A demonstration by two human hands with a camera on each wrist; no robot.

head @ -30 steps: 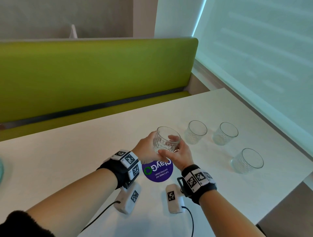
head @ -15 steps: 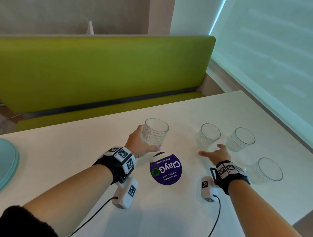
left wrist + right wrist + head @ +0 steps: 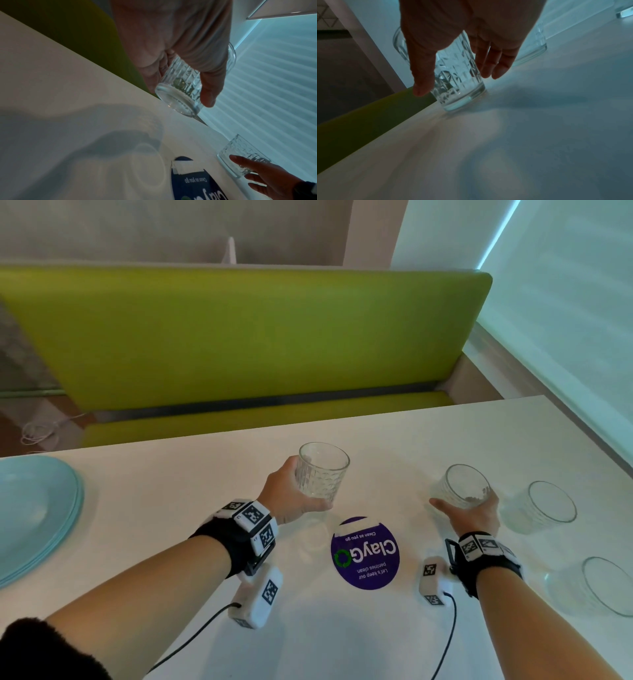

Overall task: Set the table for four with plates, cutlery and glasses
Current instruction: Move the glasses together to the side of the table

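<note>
Four patterned glasses are counted on the white table (image 3: 376,638), along with one stack of pale blue plates (image 3: 32,515) at the left edge of the head view; the number of plates in the stack cannot be told.

Nearest, at the lower right of the head view, one glass (image 3: 597,585) is stood upright, mouth up. In the lower centre a round purple sticker (image 3: 364,553) is stuck flat on the table between the two forearms.

Further up and right, a second glass (image 3: 539,508) is stood upright just beside the right hand (image 3: 474,515). That hand's thumb and fingers are spread around a third glass (image 3: 460,486), which is stood upright on the table; whether it is actually gripped cannot be told.

Farther, at centre, the fourth glass (image 3: 320,474) is grasped by the left hand (image 3: 291,498), fingers and thumb curled round its wall. In the left wrist view this held glass (image 3: 187,86) is seen lifted clear of the table, its long axis tilted slightly.

Beyond the table, a green bench (image 3: 239,337) is seen.
</note>
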